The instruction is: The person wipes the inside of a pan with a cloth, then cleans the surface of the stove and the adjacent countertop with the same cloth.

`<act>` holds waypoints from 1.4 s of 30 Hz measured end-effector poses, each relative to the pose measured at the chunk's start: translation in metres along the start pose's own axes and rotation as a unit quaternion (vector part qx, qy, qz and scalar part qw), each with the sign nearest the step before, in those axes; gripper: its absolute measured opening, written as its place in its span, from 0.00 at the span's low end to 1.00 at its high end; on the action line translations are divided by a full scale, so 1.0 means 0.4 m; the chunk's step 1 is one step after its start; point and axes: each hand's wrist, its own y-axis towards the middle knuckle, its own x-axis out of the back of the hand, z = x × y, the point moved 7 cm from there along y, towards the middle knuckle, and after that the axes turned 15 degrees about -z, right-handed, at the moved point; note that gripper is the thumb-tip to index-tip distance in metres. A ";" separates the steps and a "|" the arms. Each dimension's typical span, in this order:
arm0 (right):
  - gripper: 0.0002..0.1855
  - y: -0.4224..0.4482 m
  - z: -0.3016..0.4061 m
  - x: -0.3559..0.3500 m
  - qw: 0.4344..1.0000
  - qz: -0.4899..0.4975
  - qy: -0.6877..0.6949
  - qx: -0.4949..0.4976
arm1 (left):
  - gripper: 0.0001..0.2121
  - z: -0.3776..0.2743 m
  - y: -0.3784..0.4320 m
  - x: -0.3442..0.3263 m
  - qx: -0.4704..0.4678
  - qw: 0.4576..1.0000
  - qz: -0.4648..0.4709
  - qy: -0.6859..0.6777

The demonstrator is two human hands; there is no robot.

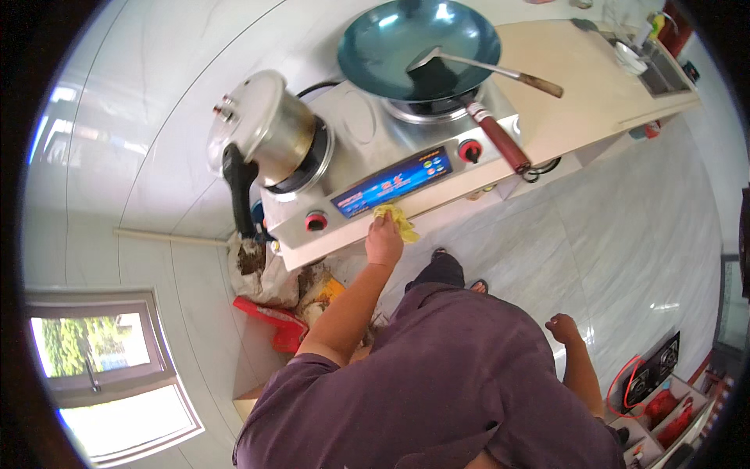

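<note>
My left hand grips a crumpled yellow cloth at the front edge of the counter. The cloth is just below the blue printed panel of a stainless steel two-burner gas stove. My right hand hangs at my side over the floor, its fingers curled in and no object visible in it. On the left burner stands a pressure cooker with a black handle. A wok sits on the right burner, a wooden-handled spatula resting in it.
The wok's red-brown handle juts past the stove front. Right of the stove, the countertop leads to a sink with a white bowl. A sack and a red dustpan are on the floor at left.
</note>
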 end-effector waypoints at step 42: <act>0.09 0.791 0.755 0.714 0.869 0.117 0.123 0.465 | 0.28 -0.853 0.110 -0.345 0.411 0.798 0.106 -0.427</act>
